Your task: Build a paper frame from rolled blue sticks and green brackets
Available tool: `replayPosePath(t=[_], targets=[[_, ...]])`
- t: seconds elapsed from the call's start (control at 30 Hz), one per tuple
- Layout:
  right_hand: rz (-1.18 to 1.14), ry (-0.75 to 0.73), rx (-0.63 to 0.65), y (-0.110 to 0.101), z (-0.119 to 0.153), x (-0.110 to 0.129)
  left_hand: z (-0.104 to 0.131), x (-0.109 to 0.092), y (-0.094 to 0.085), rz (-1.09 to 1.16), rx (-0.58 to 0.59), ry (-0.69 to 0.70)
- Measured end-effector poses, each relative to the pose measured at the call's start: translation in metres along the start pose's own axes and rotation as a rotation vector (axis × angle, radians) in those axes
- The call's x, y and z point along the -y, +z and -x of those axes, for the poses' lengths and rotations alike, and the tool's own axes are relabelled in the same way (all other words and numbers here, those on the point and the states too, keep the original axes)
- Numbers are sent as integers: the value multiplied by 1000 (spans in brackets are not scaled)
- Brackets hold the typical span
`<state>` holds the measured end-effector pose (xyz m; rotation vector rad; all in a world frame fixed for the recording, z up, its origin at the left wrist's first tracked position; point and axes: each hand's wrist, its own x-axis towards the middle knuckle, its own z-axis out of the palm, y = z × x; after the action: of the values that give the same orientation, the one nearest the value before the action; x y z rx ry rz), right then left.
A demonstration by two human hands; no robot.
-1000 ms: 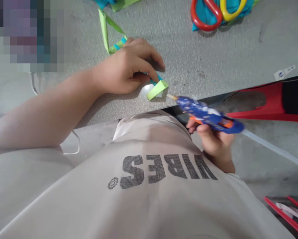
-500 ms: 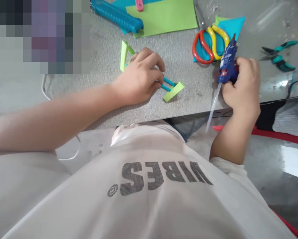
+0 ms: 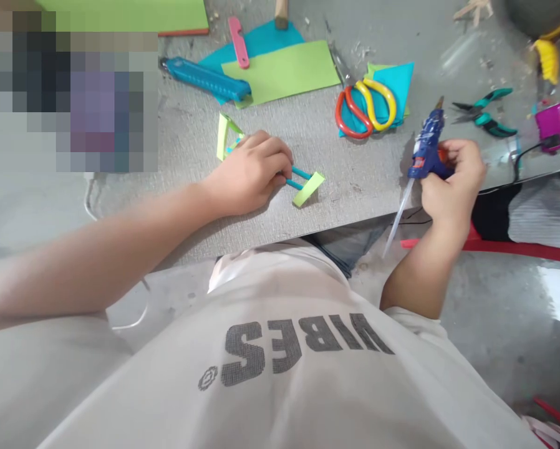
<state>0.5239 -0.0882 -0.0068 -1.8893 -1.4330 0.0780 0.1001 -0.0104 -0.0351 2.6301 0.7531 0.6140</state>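
Note:
My left hand point(image 3: 252, 174) is closed over the middle of a small paper piece, whose two blue sticks point(image 3: 301, 173) show past my fingers. A light green folded strip point(image 3: 308, 190) sits at the sticks' right end, and a green triangular fold point(image 3: 222, 136) shows at the left end. Off to the right, my right hand point(image 3: 453, 184) is wrapped round the handle of a blue glue gun point(image 3: 427, 143). The gun's nozzle points away from me, and a clear glue stick point(image 3: 398, 215) juts out of its rear over the table's edge.
Scissors point(image 3: 366, 112) lie on blue and green paper between my hands, farther back. Behind my left hand are a blue cutter point(image 3: 205, 78), a pink cutter point(image 3: 239, 42) and green paper point(image 3: 284, 73). Pliers point(image 3: 486, 114) and a purple block point(image 3: 554, 128) are at the right.
The view has shifted, so the table items appear lower and further left. My right hand with the glue gun now appears farther from the scissors. My left hand keeps its hold.

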Motion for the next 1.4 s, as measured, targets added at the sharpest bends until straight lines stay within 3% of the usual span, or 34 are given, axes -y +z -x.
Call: replayPosePath(t=[0.2,0.33,0.4,0.5,0.57,0.67,0.77,0.9,1.1,1.17,1.4], targets=[[255,150,-62,14,-44,-4,2,-2,-1,17,13,-39],[352,200,71,9,-74,1,2,4,-10,70,63,-58],[430,189,130,0,-77,6,1,9,-17,94,113,-21],[443,102,116,-10,-50,22,-1,17,-28,120,179,40],[249,-64,114,-5,-14,40,-1,21,-33,140,201,67],[-145,-435,232,21,47,75,0,26,-36,180,193,66],[-225,-452,448,55,83,108,1,28,-38,199,183,45],[-199,-372,553,75,83,131,2,32,-41,208,193,73],[-110,-379,698,70,70,149,6,40,-38,192,43,187],[-32,-365,750,70,69,158,6,41,-39,137,46,224],[82,-376,789,72,70,177,0,35,-55,289,118,104]])
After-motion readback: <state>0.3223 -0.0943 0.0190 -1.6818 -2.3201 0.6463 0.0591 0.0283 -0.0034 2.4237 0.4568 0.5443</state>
